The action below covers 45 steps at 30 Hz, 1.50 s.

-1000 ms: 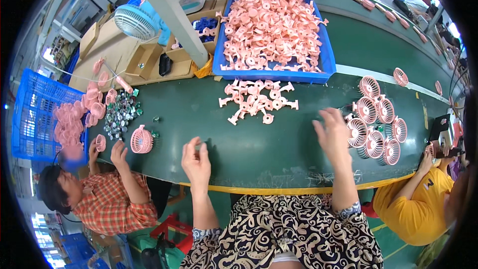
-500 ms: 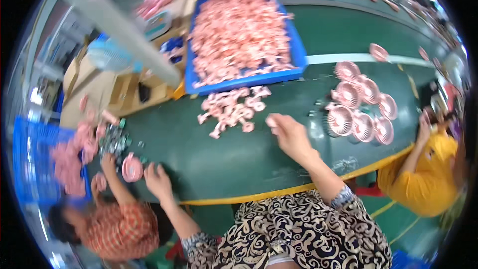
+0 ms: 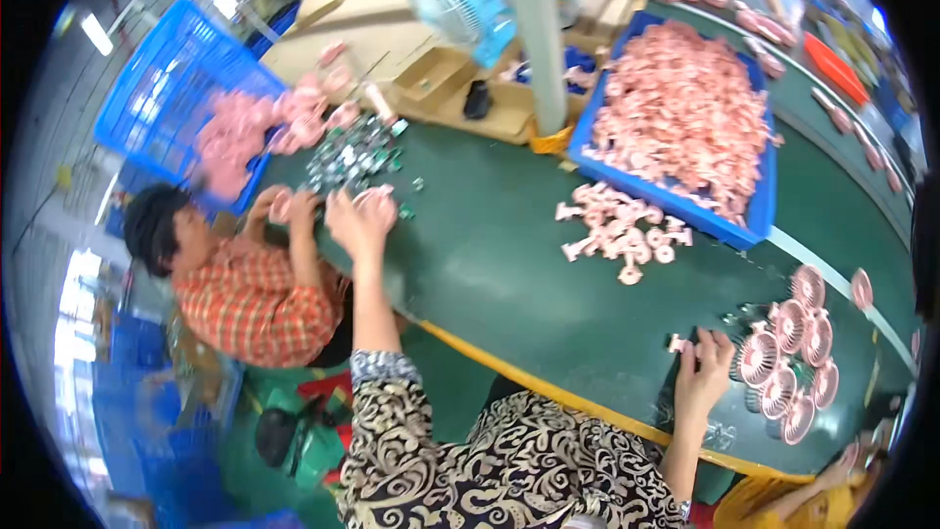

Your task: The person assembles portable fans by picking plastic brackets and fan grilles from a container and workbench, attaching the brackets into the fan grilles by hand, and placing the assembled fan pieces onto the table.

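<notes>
My left hand (image 3: 360,230) reaches forward at the left and closes on a pink round fan part (image 3: 376,198), mostly covered by the fingers. At the right, the fingers of my right hand (image 3: 703,377) are bent low over the green table, with a small pink plastic piece (image 3: 676,343) at the thumb tip. Beyond that hand lies a loose pile of similar small pink pieces (image 3: 627,225). Right of it stand several pink ribbed fan housings (image 3: 759,358), grouped close together.
A blue tray (image 3: 769,181) heaped with pink pieces sits at the back. Clear and greenish small parts (image 3: 352,152) lie beyond my left hand, near a blue crate (image 3: 147,88). A co-worker in a checked shirt (image 3: 255,309) works close at left; a yellow sleeve (image 3: 764,504) shows lower right.
The view has swung left. My left hand has moved forward onto the pink round part that lay on the table. My right hand has moved toward the fan housings with its small pink piece.
</notes>
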Motion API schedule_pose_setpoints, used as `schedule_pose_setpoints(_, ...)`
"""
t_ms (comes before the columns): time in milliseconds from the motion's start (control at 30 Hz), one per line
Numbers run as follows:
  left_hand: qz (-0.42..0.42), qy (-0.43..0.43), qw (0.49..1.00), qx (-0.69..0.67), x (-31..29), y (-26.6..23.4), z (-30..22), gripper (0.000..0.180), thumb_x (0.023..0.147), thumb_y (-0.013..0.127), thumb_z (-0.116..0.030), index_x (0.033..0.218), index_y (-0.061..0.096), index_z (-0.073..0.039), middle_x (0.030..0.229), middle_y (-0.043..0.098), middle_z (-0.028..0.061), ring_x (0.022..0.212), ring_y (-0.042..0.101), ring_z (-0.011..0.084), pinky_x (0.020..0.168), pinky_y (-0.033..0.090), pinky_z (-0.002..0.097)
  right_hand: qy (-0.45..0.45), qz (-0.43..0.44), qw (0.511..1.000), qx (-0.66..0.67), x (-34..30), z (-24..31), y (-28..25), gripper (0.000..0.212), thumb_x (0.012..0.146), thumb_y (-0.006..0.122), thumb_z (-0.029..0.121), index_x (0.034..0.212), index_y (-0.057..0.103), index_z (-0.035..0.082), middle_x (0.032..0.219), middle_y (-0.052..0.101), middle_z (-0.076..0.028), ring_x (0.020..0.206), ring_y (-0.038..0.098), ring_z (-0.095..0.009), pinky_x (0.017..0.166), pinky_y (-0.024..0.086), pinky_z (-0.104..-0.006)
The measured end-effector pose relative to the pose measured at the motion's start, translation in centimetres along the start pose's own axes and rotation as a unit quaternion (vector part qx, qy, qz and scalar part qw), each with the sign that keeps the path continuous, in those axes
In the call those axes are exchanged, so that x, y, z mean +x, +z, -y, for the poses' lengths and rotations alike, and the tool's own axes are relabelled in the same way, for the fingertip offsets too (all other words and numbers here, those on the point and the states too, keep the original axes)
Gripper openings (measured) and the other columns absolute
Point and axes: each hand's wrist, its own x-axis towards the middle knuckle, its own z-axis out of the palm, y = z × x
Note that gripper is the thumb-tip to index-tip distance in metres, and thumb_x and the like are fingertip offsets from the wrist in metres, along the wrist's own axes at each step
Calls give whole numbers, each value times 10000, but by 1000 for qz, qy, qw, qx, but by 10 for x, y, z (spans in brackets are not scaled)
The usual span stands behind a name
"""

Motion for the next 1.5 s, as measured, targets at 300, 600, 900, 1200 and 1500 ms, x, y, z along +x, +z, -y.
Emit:
schedule_pose_setpoints(300, 237, -23, 932, -274, -36, -18, 14, 328, 947, 714, -288, 970, 702, 40, 755, 688, 88, 660, 621, 177, 607, 489, 367, 19, -8, 998, 58, -3, -4, -9, 260, 867, 783, 25, 1117, 713, 14, 1046, 617, -156, 796, 663, -294, 708, 548, -392)
schedule_pose_setpoints(600, 519, -115, 743, -407, -106, -142, -120, 368, 993, 708, -218, 1276, 633, 5, 853, 680, 27, 686, 618, 82, 588, 499, 236, 17, 12, 996, 86, 3, -4, -15, 323, 840, 795, 22, 1141, 684, -9, 1066, 615, -179, 849, 667, -368, 735, 547, -423)
schedule_pose_setpoints(900, 373, 137, 860, -321, -94, -140, -185, 1032, 670, 944, -237, 1528, 417, -8, 1532, 439, 225, 1448, 393, 389, 1191, 354, 465, 16, 0, 994, 105, -3, -12, -13, 337, 828, 808, 23, 1140, 683, -4, 1061, 616, -166, 807, 671, -334, 689, 550, -400)
schedule_pose_setpoints(1200, 358, 105, 882, -287, -111, -116, -197, 1008, 710, 929, -219, 1533, 394, 10, 1408, 532, 208, 1312, 505, 365, 1116, 430, 455, -1, -19, 994, 107, -5, -15, -8, 349, 828, 806, 10, 1154, 684, 6, 1063, 617, -152, 772, 670, -291, 678, 558, -379)
schedule_pose_setpoints(1500, 304, 130, 870, -365, -124, -154, -226, 996, 681, 954, -176, 1511, 435, 9, 1386, 557, 186, 1256, 572, 292, 929, 547, 369, 3, -22, 996, 90, -4, -19, -5, 348, 822, 811, 12, 1147, 687, 9, 1063, 620, -149, 757, 664, -279, 660, 554, -368)
